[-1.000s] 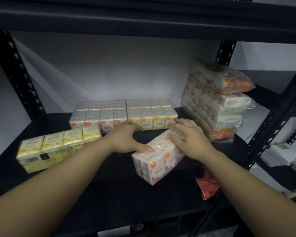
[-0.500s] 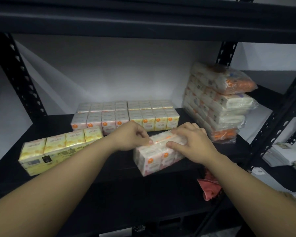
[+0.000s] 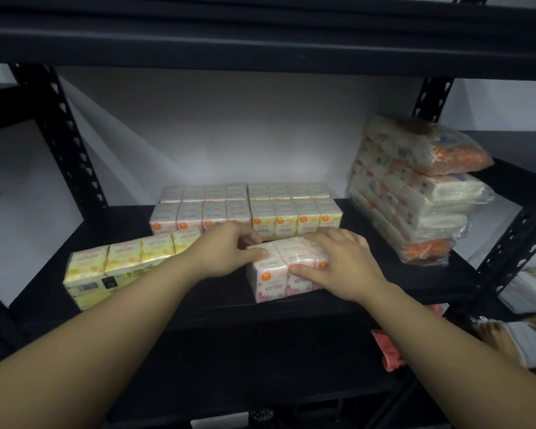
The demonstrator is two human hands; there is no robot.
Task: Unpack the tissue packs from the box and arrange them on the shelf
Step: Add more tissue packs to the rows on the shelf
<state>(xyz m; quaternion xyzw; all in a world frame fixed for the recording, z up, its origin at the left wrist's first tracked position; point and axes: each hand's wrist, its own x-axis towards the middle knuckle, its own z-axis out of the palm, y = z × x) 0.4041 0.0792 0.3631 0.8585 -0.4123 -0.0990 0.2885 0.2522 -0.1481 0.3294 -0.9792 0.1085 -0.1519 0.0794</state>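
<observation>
A pink-and-white multipack of mini tissues point(image 3: 273, 281) rests on the black shelf point(image 3: 217, 308), in front of two rows of similar packs. My left hand point(image 3: 229, 253) grips its left top corner. My right hand point(image 3: 342, 261) lies over its right side, thumb pressed on the front face. Behind it stand a pink-labelled block point(image 3: 198, 215) and a yellow-labelled block point(image 3: 294, 216). A yellow multipack point(image 3: 118, 269) lies angled at the left front. No box is in view.
A tall stack of larger wrapped tissue bundles point(image 3: 415, 193) leans at the shelf's right end. Black perforated uprights point(image 3: 62, 134) frame the bay, with another shelf board point(image 3: 260, 35) close above. A red cloth point(image 3: 390, 351) and papers point(image 3: 532, 292) lie lower right.
Both hands have carried the pink pack back and down onto the shelf and turned it from a slant to nearly square with the rows behind.
</observation>
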